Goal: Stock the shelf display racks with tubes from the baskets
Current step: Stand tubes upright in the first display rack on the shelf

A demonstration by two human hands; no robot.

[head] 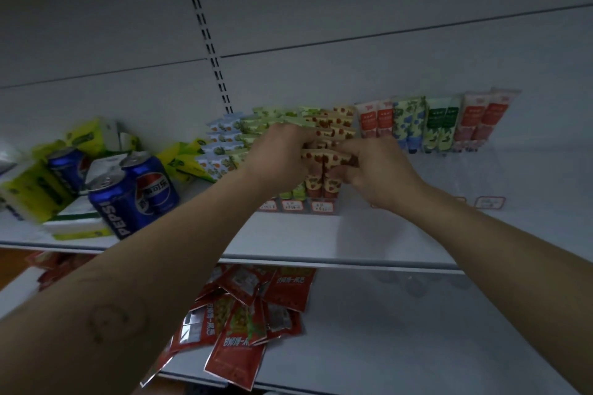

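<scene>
Right now two strawberry-print tubes (324, 160) sit side by side between both hands, over the right-hand column of the clear display rack (321, 207) on the middle shelf (353, 247). Their long axis runs near upright, flat crimped ends up, with more of the same print standing below and behind them. The left hand (279, 154) curls its fingers round their left edge and the right hand (375, 170) pinches their right edge, so neither hand is nearer: the tubes lie straight between the two grips. The coming move looks like a short push down into that column. Room is tight on the left, where green-print tubes (266, 125) crowd the next column; to the right a bare gap opens before a second rack of upright tubes (433, 125). Pepsi cans (134, 196) stand well to the left, and red sachets (244, 314) lie heaped on the lower shelf. No basket shows.
</scene>
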